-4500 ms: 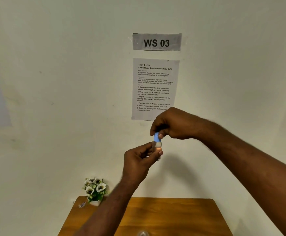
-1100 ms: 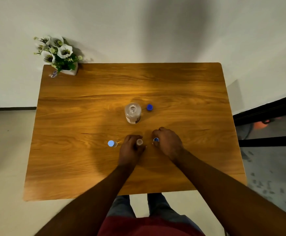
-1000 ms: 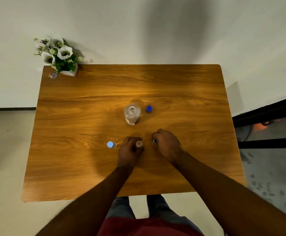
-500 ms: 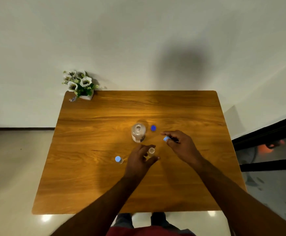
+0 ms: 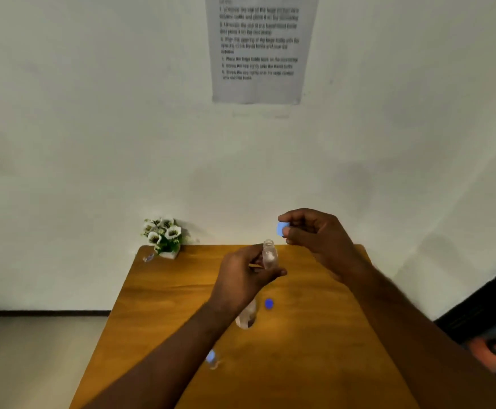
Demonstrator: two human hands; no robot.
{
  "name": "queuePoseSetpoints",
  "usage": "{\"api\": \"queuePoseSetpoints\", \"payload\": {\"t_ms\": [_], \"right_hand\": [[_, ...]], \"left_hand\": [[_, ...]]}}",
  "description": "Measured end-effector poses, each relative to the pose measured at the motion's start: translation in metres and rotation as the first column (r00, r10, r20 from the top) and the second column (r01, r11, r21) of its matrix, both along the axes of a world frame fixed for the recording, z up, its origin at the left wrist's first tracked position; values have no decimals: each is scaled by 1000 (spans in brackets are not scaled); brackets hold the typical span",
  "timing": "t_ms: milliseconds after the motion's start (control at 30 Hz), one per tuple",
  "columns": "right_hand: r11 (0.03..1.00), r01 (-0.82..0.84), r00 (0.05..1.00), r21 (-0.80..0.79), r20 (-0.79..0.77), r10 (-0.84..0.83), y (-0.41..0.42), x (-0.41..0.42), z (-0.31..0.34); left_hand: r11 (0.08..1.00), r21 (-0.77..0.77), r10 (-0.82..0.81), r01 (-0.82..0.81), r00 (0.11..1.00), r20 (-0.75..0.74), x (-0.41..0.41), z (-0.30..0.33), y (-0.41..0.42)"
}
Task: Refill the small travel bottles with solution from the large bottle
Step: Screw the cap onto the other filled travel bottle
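My left hand (image 5: 245, 278) holds a small clear travel bottle (image 5: 269, 255) upright above the wooden table (image 5: 314, 349), its mouth uncovered. My right hand (image 5: 314, 231) is raised just to the right of it and pinches a light blue cap (image 5: 280, 228). The large clear bottle (image 5: 248, 317) stands uncapped on the table, partly hidden behind my left wrist. Its dark blue cap (image 5: 268, 303) lies just right of it. A second small bottle with a light blue cap (image 5: 211, 358) stands on the table beside my left forearm.
A small pot of white flowers (image 5: 164, 237) sits at the table's far left corner against the white wall. A printed instruction sheet (image 5: 260, 48) hangs on the wall above. Dark furniture (image 5: 491, 320) lies past the table's right edge.
Both hands have lifted off the table: the left raised the small open bottle, the right picked up the light blue cap. My view has tilted up toward the wall.
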State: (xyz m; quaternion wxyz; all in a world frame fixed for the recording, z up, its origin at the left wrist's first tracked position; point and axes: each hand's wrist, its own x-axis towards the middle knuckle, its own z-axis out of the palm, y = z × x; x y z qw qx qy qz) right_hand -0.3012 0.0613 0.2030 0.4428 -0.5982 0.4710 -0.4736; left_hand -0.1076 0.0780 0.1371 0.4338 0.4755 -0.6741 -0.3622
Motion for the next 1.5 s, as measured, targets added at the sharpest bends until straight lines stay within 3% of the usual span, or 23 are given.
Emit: {"api": "queuePoseSetpoints", "payload": {"t_ms": [367,700,967,1267,1500], "right_hand": [[957,-116,993,-267,-17,115,-20,9,130],[877,-256,924,-406,-370,98,-17,12,214],[848,-295,852,-439,-522,26,-13,21,240],[829,-212,847,-517,-521,-108,-8,32,239],[840,-255,894,-478,-448,16,-5,24,247]], "left_hand": [[971,-238,3,-5,1000,-7,11,123,-31],[947,-320,-23,14,999,-27,17,189,-36],[949,-315,-42,33,999,-22,23,206,-32],[952,-301,-63,57,998,-12,26,212,-29],[944,-325,-76,55,996,-54,26,220,-31]]}}
